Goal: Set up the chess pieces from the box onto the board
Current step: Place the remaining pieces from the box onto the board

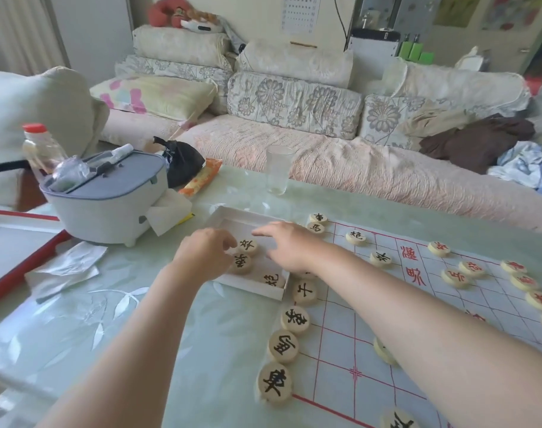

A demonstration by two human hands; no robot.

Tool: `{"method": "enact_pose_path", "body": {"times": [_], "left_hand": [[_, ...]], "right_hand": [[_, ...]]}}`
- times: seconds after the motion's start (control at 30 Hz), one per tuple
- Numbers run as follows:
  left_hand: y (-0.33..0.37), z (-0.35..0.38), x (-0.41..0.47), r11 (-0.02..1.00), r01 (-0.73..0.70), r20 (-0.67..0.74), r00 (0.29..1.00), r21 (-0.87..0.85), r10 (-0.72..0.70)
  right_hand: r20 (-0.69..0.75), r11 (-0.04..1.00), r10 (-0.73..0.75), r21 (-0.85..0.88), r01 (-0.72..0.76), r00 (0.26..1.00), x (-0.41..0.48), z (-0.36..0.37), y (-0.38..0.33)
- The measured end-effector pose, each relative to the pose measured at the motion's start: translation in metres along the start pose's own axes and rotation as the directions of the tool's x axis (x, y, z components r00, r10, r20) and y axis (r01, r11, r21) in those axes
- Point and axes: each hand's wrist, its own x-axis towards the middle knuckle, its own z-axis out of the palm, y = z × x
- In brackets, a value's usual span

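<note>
Three black-lettered xiangqi pieces (pixel 274 281) lie in the white box (pixel 251 289). Over it, the left hand (pixel 205 254) curls against two, grasp unclear; the right hand (pixel 286 247) spreads slack, empty.

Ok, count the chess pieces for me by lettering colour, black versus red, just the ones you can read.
Black-lettered pieces: 12, with 3 of them in the box
Red-lettered pieces: 6
Total: 18
A few more are partly hidden or cut off.
</note>
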Motion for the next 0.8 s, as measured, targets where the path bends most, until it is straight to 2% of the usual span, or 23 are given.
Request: {"method": "enact_pose_path", "body": {"times": [0.13,0.23,0.5,0.67,0.8], "left_hand": [[-0.005,-0.001,-0.003,0.998,0.044,0.084,0.996,-0.045,-0.040],[-0.004,-0.001,-0.003,0.998,0.046,0.072,0.997,-0.045,-0.043],[0.011,0.015,0.005,0.995,0.032,0.054,0.998,0.098,-0.038],[0.018,0.017,0.006,0.997,0.024,0.028,0.999,0.074,-0.026],[0.034,0.012,0.005,0.995,0.011,-0.080,0.997,-0.103,-0.019]], "right_hand": [[0.081,0.998,-0.023,-0.056,0.028,0.996,0.018,0.013,-0.017],[0.110,0.989,-0.073,-0.119,0.086,0.991,0.022,0.021,-0.023],[0.015,0.984,0.008,-0.177,-0.005,1.000,0.026,0.030,-0.011],[-0.070,0.997,0.023,-0.068,-0.028,0.997,0.008,0.014,-0.002],[-0.116,0.999,0.052,0.015,-0.051,0.992,-0.017,-0.006,0.013]]}}
